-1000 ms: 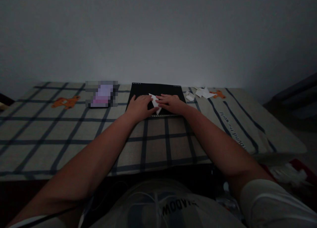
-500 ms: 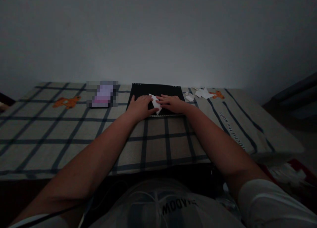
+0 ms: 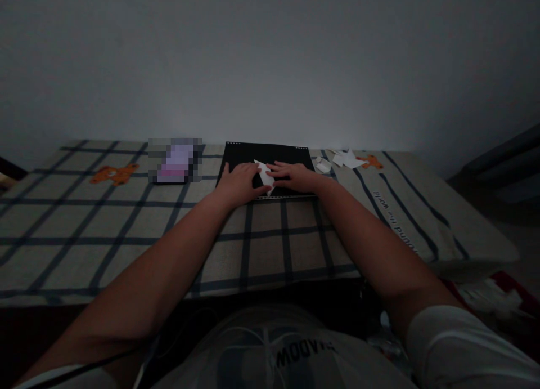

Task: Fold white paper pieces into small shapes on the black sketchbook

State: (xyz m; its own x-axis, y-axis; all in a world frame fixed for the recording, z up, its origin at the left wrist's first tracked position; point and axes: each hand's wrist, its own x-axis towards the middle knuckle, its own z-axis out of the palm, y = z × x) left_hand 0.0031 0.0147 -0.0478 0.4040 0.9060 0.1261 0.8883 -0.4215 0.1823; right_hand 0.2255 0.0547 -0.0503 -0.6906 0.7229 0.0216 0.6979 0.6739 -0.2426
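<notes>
**Both hands pressed on a folded white paper, almost nothing moved**

The folded white paper lies on a black board, near the board's front edge and about midway along it, one pointed corner reaching just over that edge. The left hand lies flat beside and partly on the paper's left side, fingers stretched out and slightly apart, gripping nothing. The right hand lies flat too, its fingers held close together, their tips resting on the paper's right part. Whether either thumb is tucked under a flap cannot be told in this dim light.

Against the view of a second ago, the paper and both hands sit in all but the same spot; only the camera has drifted a little. So the sheet remains pinned flat under both palms, unlifted and unturned.

The board rests on a checked cloth and its far edge lies near the wall. Just right of it lie loose paper scraps; to the left, apart from it, a blurred pinkish object. Between board and cloth's near edge there is bare cloth, crossed only by the forearms; on the right the cloth falls away at its edge
</notes>
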